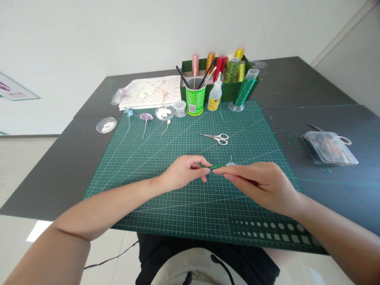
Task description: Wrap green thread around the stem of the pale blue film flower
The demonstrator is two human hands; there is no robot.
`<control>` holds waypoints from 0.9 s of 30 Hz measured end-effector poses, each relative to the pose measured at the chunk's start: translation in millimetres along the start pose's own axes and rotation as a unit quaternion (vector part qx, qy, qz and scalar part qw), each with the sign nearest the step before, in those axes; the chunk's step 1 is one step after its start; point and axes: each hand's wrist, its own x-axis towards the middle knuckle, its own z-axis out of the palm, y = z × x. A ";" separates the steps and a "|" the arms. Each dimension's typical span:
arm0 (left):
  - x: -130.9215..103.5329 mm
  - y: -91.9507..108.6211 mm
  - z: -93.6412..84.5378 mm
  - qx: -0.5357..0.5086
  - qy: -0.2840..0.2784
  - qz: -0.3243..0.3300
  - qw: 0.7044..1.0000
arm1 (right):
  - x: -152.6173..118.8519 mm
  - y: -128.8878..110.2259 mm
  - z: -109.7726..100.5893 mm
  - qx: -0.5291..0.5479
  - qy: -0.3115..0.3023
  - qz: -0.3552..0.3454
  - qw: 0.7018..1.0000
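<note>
Over the middle of the green cutting mat (178,206), my left hand (188,168) pinches one end of a thin green strand (218,166) between thumb and fingers. From the other side, the fingertips of my right hand (264,184) are pressed together on the same strand, close to the left fingertips. Whether it is bare thread or thread wound on a wire is too small to tell. A small pale, translucent piece (230,163) shows just behind my right fingers, partly hidden by them. White-handled scissors (219,138) lie on the mat beyond both hands.
Behind stand a green cup of tools (196,99), a glue bottle (215,95), a green thread spool (246,87) and a box of spools (227,93). Wire-stemmed flowers (146,117) and dishes of white pieces (165,113) lie left. A plastic box (329,148) sits right.
</note>
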 end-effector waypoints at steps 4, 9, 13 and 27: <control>-4.7 6.6 2.5 0.078 -0.033 0.003 0.996 | -0.9 3.5 -4.3 0.014 0.018 0.001 1.000; -11.9 11.8 8.7 0.172 -0.061 0.045 0.982 | 4.7 7.6 -3.5 0.013 0.003 0.022 1.000; -14.1 9.0 10.9 0.179 -0.068 0.079 0.978 | 7.4 16.8 0.4 0.005 0.014 0.048 0.999; -20.8 -0.2 13.3 0.302 0.031 0.208 0.930 | 11.1 50.2 7.1 0.015 -0.050 0.103 0.993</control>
